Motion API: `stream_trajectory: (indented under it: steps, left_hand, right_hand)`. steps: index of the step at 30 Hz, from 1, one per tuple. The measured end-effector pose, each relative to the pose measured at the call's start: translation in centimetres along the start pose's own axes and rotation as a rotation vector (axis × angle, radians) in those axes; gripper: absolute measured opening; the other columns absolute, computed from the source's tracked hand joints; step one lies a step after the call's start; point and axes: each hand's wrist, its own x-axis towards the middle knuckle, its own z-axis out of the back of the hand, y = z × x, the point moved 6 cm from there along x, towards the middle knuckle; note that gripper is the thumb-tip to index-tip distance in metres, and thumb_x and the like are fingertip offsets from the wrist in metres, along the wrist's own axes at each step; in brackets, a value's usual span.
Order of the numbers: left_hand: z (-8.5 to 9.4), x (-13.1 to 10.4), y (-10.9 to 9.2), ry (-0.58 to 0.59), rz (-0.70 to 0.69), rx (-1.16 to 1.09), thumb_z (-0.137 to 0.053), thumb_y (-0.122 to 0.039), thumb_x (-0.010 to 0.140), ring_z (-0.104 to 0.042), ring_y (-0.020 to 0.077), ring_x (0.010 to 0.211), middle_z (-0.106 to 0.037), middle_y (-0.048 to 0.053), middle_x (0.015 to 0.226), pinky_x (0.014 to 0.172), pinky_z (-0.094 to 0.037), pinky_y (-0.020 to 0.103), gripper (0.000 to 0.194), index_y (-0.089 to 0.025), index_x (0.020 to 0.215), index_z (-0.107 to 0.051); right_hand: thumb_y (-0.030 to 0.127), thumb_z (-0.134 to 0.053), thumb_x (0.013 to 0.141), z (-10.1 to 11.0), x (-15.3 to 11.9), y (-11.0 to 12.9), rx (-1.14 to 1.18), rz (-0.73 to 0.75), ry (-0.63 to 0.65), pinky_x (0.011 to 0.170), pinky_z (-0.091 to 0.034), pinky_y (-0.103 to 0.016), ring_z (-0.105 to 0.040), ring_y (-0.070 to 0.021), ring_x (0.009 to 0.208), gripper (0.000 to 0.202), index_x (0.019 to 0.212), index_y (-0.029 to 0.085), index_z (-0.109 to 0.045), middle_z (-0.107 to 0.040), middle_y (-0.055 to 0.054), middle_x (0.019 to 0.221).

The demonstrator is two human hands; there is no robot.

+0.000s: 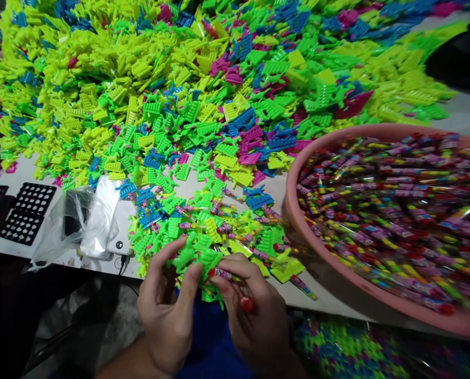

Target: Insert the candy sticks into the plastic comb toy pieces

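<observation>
My left hand is closed on a bright green plastic toy piece, pinched between thumb and fingers at the table's front edge. Close beside it, my right hand grips a small wrapped candy tube with a purple label, its end against the green piece. A red round end shows at the right palm; whether it belongs to another tube I cannot tell. Around both hands lie more green, yellow and blue plastic pieces, with several candy tubes among them.
A large pink basin full of candy tubes stands at the right. Behind, a big heap of plastic pieces covers much of the table. At the left lie a white phone with a cable, clear plastic bags and black patterned objects.
</observation>
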Motion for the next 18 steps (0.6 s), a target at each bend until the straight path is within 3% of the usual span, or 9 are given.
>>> stream_trajectory:
  steps: [4, 7, 9, 11, 13, 16, 18]
  left_hand:
    - [0.1, -0.9, 0.7, -0.044, 0.052, 0.02, -0.091, -0.033, 0.098, -0.087, 0.0201, 0.111, -0.089, 0.003, 0.119, 0.097, -0.069, 0.023, 0.025, -0.032, 0.123, -0.089]
    - [0.4, -0.3, 1.5, 0.045, 0.11, 0.078, -0.088, -0.038, 0.101, -0.085, 0.0213, 0.116, -0.088, 0.004, 0.129, 0.098, -0.068, 0.025, 0.028, -0.033, 0.129, -0.087]
    - [0.9, 1.8, 2.0, 0.159, 0.079, 0.146, -0.078, -0.044, 0.109, -0.083, 0.0225, 0.12, -0.086, 0.005, 0.135, 0.103, -0.066, 0.029, 0.029, -0.033, 0.134, -0.085]
    - [1.8, 5.3, 2.6, 0.257, -0.045, 0.278, -0.06, -0.047, 0.117, -0.079, 0.0252, 0.13, -0.084, 0.008, 0.14, 0.115, -0.061, 0.037, 0.035, -0.031, 0.14, -0.082]
    - [3.3, 9.3, 3.4, 0.213, -0.194, 0.541, -0.045, -0.048, 0.12, -0.069, 0.0288, 0.146, -0.078, 0.012, 0.148, 0.129, -0.05, 0.047, 0.045, -0.027, 0.143, -0.078]
    - [4.2, 14.1, 6.5, 0.238, -0.168, 0.671, -0.048, -0.045, 0.117, -0.062, 0.0325, 0.152, -0.072, 0.016, 0.157, 0.136, -0.042, 0.057, 0.045, -0.022, 0.146, -0.075]
    - [3.9, 15.4, 8.1, 0.296, -0.168, 0.721, -0.05, -0.042, 0.116, -0.061, 0.0327, 0.153, -0.075, 0.015, 0.154, 0.137, -0.04, 0.058, 0.042, -0.022, 0.141, -0.077]
  right_hand:
    - [0.014, -0.061, 0.107, -0.4, -0.6, -0.4, -0.118, 0.073, -0.011, 0.081, -0.069, -0.033, -0.087, -0.0256, 0.094, 0.019, 0.118, 0.028, -0.068, -0.086, -0.005, 0.099]
    - [0.013, -0.061, 0.11, -0.6, -0.5, -0.9, -0.17, 0.116, 0.052, 0.08, -0.069, -0.034, -0.086, -0.025, 0.088, 0.019, 0.12, 0.028, -0.067, -0.086, -0.004, 0.098]
    - [0.013, -0.062, 0.111, -0.5, 0.0, -1.3, -0.229, 0.163, 0.103, 0.082, -0.067, -0.035, -0.085, -0.0246, 0.086, 0.019, 0.123, 0.027, -0.067, -0.085, -0.005, 0.097]
    - [0.013, -0.063, 0.112, -0.2, 0.7, -2.0, -0.305, 0.204, 0.139, 0.087, -0.065, -0.037, -0.083, -0.0256, 0.088, 0.018, 0.125, 0.024, -0.068, -0.085, -0.006, 0.097]
    - [0.014, -0.063, 0.113, 0.0, 1.5, -2.9, -0.383, 0.225, 0.155, 0.091, -0.062, -0.039, -0.082, -0.0272, 0.091, 0.016, 0.126, 0.022, -0.069, -0.085, -0.008, 0.1]
    - [0.019, -0.065, 0.115, -0.1, 2.1, -4.0, -0.444, 0.231, 0.17, 0.09, -0.058, -0.04, -0.08, -0.0286, 0.092, 0.01, 0.123, 0.019, -0.07, -0.084, -0.009, 0.1]
    - [0.023, -0.064, 0.116, -0.3, 2.0, -4.5, -0.468, 0.226, 0.181, 0.092, -0.057, -0.041, -0.081, -0.0293, 0.094, 0.011, 0.124, 0.019, -0.071, -0.084, -0.01, 0.102]
